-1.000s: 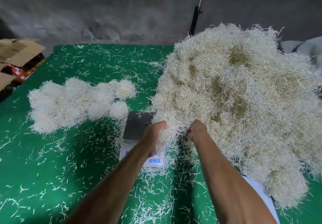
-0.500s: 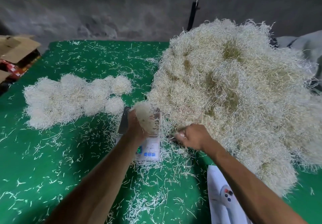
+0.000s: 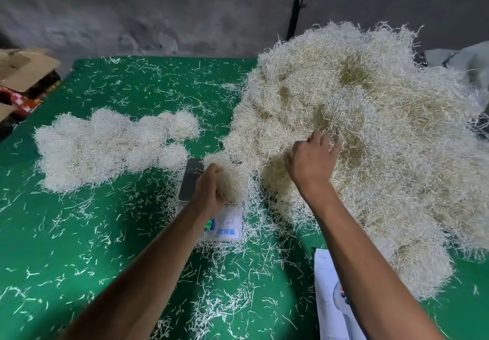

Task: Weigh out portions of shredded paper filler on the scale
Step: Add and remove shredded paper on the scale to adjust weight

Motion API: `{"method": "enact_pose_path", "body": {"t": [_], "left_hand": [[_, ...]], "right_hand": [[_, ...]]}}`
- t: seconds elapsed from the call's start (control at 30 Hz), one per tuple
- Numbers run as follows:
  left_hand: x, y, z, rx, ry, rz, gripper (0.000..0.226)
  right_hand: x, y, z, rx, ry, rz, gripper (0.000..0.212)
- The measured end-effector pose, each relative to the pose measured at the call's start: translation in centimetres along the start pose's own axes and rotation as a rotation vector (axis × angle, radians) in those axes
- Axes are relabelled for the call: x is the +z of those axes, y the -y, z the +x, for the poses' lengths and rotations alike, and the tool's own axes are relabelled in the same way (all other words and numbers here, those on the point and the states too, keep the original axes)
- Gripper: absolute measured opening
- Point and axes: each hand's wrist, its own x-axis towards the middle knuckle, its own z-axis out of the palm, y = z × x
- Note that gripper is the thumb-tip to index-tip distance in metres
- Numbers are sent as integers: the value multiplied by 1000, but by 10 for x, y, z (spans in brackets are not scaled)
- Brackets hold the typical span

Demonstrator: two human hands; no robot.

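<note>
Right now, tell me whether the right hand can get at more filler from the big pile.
Probably yes: the right hand already rests on the big pile, fingers dug into the shreds, with nothing between them.

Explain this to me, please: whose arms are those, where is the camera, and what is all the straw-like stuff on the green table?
No machine here: a person wears one camera on the head, looking forward and down, so you see their own bare arms. The green table is littered with loose strips. On the right rises the big heap of pale shredded paper filler. The right hand reaches into that heap, its fingers curled among the strips. The left hand holds a small clump of shredded paper over the small silver digital scale; whether the clump rests on the plate I cannot tell. Its green display is partly hidden. On the left lie rounded portions of shredded paper, bunched together. A white printed sheet lies near the front edge, and brown cardboard boxes stand at far left.
</note>
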Motion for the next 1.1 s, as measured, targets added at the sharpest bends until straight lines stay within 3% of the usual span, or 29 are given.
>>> {"method": "enact_pose_path", "body": {"t": [0.07, 0.1, 0.2, 0.27, 0.3, 0.37, 0.43, 0.47, 0.5, 0.57, 0.73, 0.87, 0.93, 1.03, 1.1], "left_hand": [[-8, -2, 3, 69, 44, 23, 7], [-11, -3, 5, 90, 55, 24, 8], [-19, -6, 4, 98, 69, 121, 22], [-25, -5, 2, 90, 125, 233, 16], [-28, -4, 1, 75, 167, 266, 9], [-32, -3, 1, 73, 258, 254, 28], [-31, -6, -4, 56, 374, 230, 23], [-30, -9, -7, 37, 386, 255, 32], [-29, -10, -8, 10, 356, 285, 46], [-27, -8, -13, 3, 260, 316, 51], [-41, 4, -18, -3, 170, 308, 23], [-55, 5, -10, 2, 118, 112, 19], [-69, 3, 0, -14, 111, 5, 34], [-77, -1, 6, -6, 197, -51, 51], [-73, -1, 8, 2, 174, -43, 54]], "right_hand": [[-4, 12, 2, 66, 257, 77, 42], [-4, 17, 3, 79, 292, 140, 45], [2, 41, -4, -148, 75, 241, 35], [14, 61, -15, -229, 217, 616, 47], [23, 71, -19, -206, 388, 814, 58], [35, 84, -24, -124, 631, 1054, 64], [49, 86, -22, 3, 675, 1274, 47], [52, 85, -21, 82, 679, 1374, 36], [53, 85, -21, 149, 711, 1435, 27], [59, 83, -17, 273, 756, 1492, 24], [63, 55, 12, 668, 588, 1760, 20], [56, 31, 26, 843, 414, 2025, 23], [61, 19, 32, 981, 305, 2269, 34], [59, 4, 32, 933, 249, 2140, 28], [56, 5, 25, 779, 260, 1841, 20]]}}
